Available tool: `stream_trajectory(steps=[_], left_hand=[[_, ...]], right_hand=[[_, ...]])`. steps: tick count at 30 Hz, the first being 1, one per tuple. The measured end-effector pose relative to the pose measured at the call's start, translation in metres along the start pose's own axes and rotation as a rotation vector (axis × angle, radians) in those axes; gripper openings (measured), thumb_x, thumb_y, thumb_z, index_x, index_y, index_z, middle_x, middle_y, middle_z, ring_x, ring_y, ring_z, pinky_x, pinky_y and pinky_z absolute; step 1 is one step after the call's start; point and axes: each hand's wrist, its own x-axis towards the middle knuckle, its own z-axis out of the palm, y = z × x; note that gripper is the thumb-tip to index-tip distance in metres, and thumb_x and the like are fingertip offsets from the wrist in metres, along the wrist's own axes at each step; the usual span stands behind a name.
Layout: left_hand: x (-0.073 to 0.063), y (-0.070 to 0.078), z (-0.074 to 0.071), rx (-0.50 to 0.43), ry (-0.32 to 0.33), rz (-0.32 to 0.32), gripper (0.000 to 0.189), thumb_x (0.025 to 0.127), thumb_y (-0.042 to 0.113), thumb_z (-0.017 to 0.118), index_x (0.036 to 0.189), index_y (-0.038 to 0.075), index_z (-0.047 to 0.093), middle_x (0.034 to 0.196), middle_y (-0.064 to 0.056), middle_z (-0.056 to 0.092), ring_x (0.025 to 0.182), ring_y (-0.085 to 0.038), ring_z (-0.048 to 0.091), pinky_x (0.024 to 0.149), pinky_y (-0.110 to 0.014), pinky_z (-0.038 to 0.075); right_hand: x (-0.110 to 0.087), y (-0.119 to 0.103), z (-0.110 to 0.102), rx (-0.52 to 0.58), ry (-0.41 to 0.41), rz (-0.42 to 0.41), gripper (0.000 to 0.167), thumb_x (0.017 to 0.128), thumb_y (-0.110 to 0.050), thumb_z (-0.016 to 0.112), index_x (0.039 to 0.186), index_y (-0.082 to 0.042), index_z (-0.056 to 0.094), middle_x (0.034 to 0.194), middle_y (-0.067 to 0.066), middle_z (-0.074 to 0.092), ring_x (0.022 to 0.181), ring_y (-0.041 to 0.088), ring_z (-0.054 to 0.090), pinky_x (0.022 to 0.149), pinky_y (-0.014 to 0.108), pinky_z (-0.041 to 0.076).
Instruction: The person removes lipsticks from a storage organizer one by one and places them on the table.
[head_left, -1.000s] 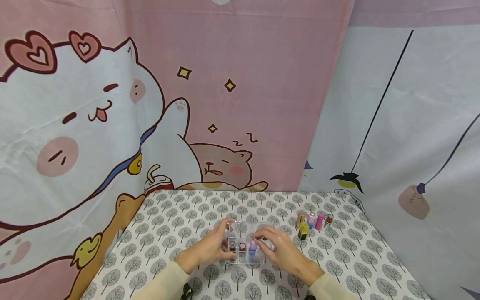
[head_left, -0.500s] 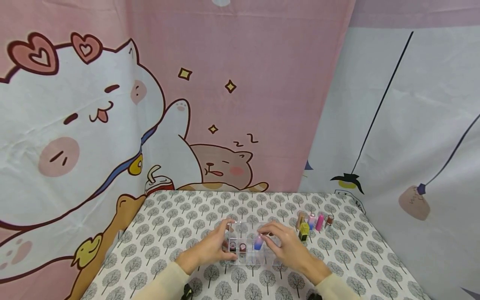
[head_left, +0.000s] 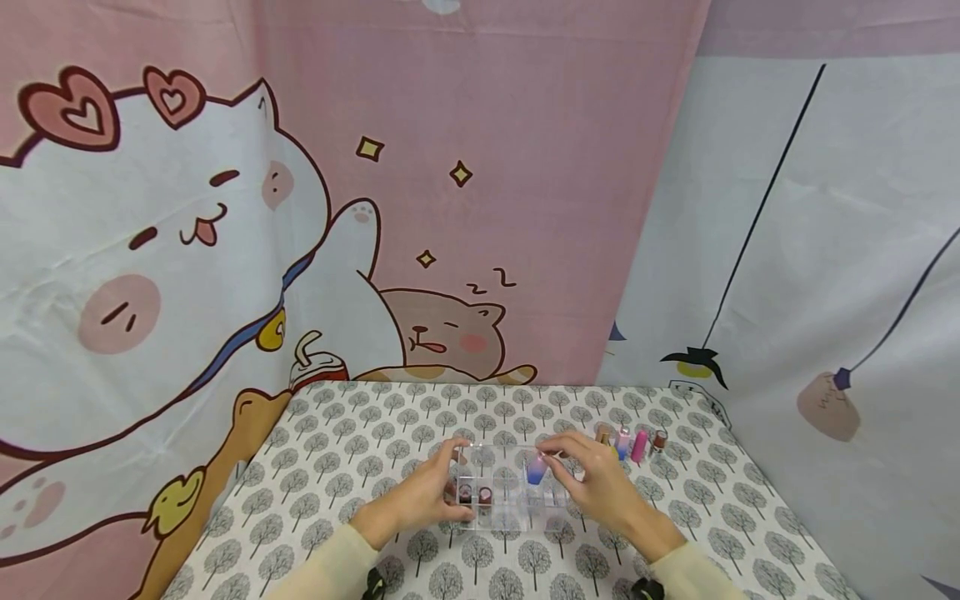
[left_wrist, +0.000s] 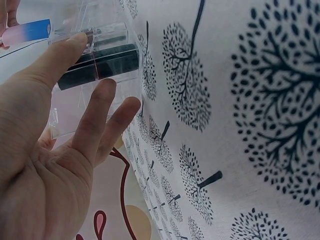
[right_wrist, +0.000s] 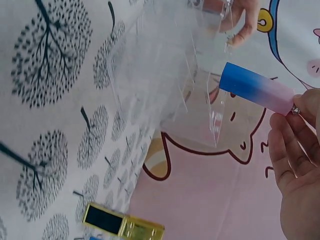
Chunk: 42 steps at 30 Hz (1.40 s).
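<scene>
A clear plastic divided organizer [head_left: 491,521] stands on the table in front of me. My left hand [head_left: 420,493] grips its left end, thumb on the near side and fingers spread along it. Two dark lipstick tubes [left_wrist: 102,66] sit in its left compartments, close to that hand's thumb. Over the organizer's right part, my right hand [head_left: 600,482] pinches a pink-to-blue lipstick tube [right_wrist: 255,89] by its pink end, where a small shiny ornament shows. The tube's blue end points down into the space above the compartments, apart from the walls in the right wrist view.
Right of the organizer stand a bright pink tube [head_left: 639,446], a brown-capped tube [head_left: 659,442], another pink-and-blue tube [head_left: 623,442] and a tan tube [head_left: 603,432]. A yellow-and-black lipstick [right_wrist: 122,222] is mostly hidden by my right hand in the head view. Printed curtains [head_left: 487,125] hang behind.
My right hand has lifted the pink-to-blue lipstick tube out of a middle front compartment and carried it right and back. The left hand has stayed on the organizer.
</scene>
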Motion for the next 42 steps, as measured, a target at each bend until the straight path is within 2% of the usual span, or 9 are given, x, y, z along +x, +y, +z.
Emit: stream_trajectory(steps=[5, 14, 19, 21, 24, 27, 30, 34, 42], left_hand=[[0.0, 0.0, -0.001, -0.009, 0.003, 0.007, 0.123, 0.089, 0.029, 0.104, 0.181, 0.027, 0.022, 0.103, -0.002, 0.078, 0.09, -0.004, 0.075, 0.079, -0.024, 0.068], [0.0, 0.0, -0.001, -0.013, 0.004, 0.006, 0.123, 0.089, 0.029, 0.104, 0.181, 0.028, 0.022, 0.103, -0.001, 0.079, 0.09, -0.004, 0.074, 0.078, -0.024, 0.068], [0.0, -0.002, -0.001, -0.016, 0.009, 0.013, 0.123, 0.088, 0.029, 0.104, 0.181, 0.028, 0.022, 0.104, -0.002, 0.078, 0.09, -0.004, 0.074, 0.077, -0.024, 0.068], [0.0, -0.002, -0.001, -0.016, 0.009, 0.014, 0.124, 0.088, 0.029, 0.104, 0.181, 0.028, 0.022, 0.105, -0.002, 0.078, 0.09, -0.004, 0.074, 0.077, -0.024, 0.068], [0.0, -0.002, -0.001, -0.016, 0.005, 0.008, 0.124, 0.088, 0.03, 0.104, 0.181, 0.028, 0.022, 0.106, -0.002, 0.078, 0.091, -0.004, 0.074, 0.078, -0.024, 0.068], [0.0, -0.001, 0.0, -0.017, 0.001, 0.001, 0.124, 0.088, 0.031, 0.104, 0.181, 0.028, 0.022, 0.107, -0.001, 0.076, 0.091, -0.004, 0.074, 0.079, -0.023, 0.068], [0.0, 0.0, 0.0, -0.015, 0.003, 0.0, 0.124, 0.088, 0.03, 0.104, 0.181, 0.027, 0.022, 0.107, -0.002, 0.075, 0.09, -0.004, 0.073, 0.079, -0.023, 0.068], [0.0, 0.0, 0.0, -0.012, 0.006, 0.003, 0.124, 0.088, 0.028, 0.104, 0.181, 0.026, 0.022, 0.106, -0.002, 0.073, 0.089, -0.004, 0.072, 0.077, -0.023, 0.068], [-0.001, 0.0, 0.0, -0.003, 0.007, 0.007, 0.123, 0.089, 0.029, 0.104, 0.181, 0.026, 0.022, 0.106, 0.0, 0.075, 0.089, -0.003, 0.072, 0.078, -0.023, 0.067]], right_hand=[[-0.001, 0.005, -0.01, -0.041, 0.019, 0.03, 0.035, 0.092, 0.005, 0.092, 0.122, -0.011, 0.085, 0.122, 0.0, 0.086, 0.107, 0.019, 0.084, 0.107, 0.012, 0.061], [-0.004, 0.018, -0.028, -0.075, 0.048, 0.03, 0.037, 0.09, 0.009, 0.091, 0.123, -0.007, 0.084, 0.12, 0.003, 0.087, 0.101, 0.018, 0.083, 0.101, 0.01, 0.062], [-0.006, 0.027, -0.038, -0.086, 0.063, 0.05, 0.038, 0.09, 0.011, 0.09, 0.124, -0.006, 0.084, 0.119, 0.005, 0.087, 0.097, 0.016, 0.082, 0.094, 0.013, 0.064], [-0.007, 0.031, -0.041, -0.094, 0.068, 0.059, 0.036, 0.091, 0.01, 0.09, 0.123, -0.006, 0.084, 0.117, 0.004, 0.087, 0.095, 0.015, 0.082, 0.088, 0.014, 0.065], [-0.01, 0.037, -0.046, -0.1, 0.072, 0.079, 0.035, 0.092, 0.01, 0.09, 0.122, -0.005, 0.085, 0.115, 0.004, 0.087, 0.094, 0.016, 0.083, 0.086, 0.018, 0.068], [-0.013, 0.042, -0.05, -0.102, 0.076, 0.11, 0.034, 0.092, 0.012, 0.09, 0.122, -0.005, 0.085, 0.115, 0.005, 0.087, 0.093, 0.016, 0.083, 0.085, 0.016, 0.068], [-0.016, 0.047, -0.055, -0.101, 0.08, 0.144, 0.036, 0.092, 0.013, 0.089, 0.122, -0.007, 0.084, 0.113, 0.003, 0.087, 0.086, 0.01, 0.078, 0.074, 0.01, 0.062], [-0.02, 0.054, -0.06, -0.107, 0.089, 0.171, 0.037, 0.092, 0.013, 0.088, 0.122, -0.008, 0.084, 0.11, 0.003, 0.086, 0.073, 0.001, 0.064, 0.058, 0.012, 0.052], [-0.03, 0.067, -0.071, -0.124, 0.123, 0.208, 0.037, 0.092, 0.016, 0.087, 0.123, -0.005, 0.084, 0.111, 0.009, 0.086, 0.071, 0.005, 0.068, 0.059, 0.011, 0.056]])
